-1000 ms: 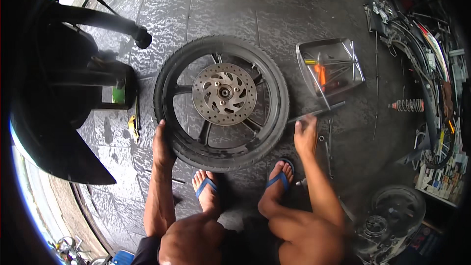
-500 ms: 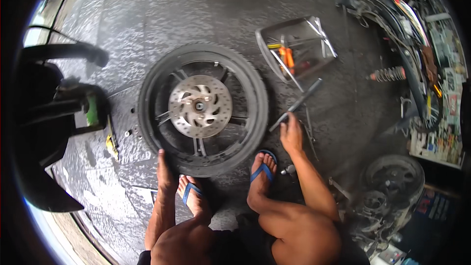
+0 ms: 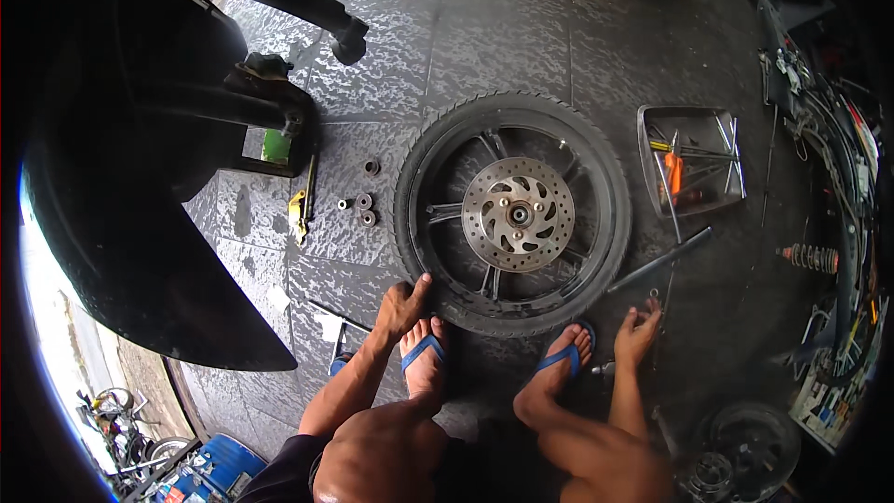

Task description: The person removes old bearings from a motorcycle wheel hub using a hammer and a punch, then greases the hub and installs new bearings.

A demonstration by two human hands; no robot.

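Note:
A black motorcycle wheel (image 3: 616, 233) lies flat on the floor before my feet, its drilled brake disc (image 3: 480, 214) facing up. My left hand (image 3: 400, 307) is at the tyre's near left edge, thumb stretched along the rubber and fingers curled; their tips are hidden. To the wheel's right, a dark rod (image 3: 661, 259) slants across the floor, its lower end close to the tyre. Just below that rod, my right hand (image 3: 635, 337) hovers with loosely bent, parted fingers and nothing visible in it. A thin tool with a ring end (image 3: 655, 293) is near its fingertips.
A tray (image 3: 643, 144) of hand tools, including an orange-handled screwdriver (image 3: 674, 173), stands right of the wheel. Several small metal bushings (image 3: 364, 202) and a yellow part (image 3: 297, 212) lie left. Motorcycle bodywork (image 3: 168, 279) overhangs the left; a spring shock absorber (image 3: 812, 259) lies far right.
My right hand has come off the dark rod and drawn back toward me. The rod stays on the floor. The view has swung left, showing more of the bodywork and the bushings.

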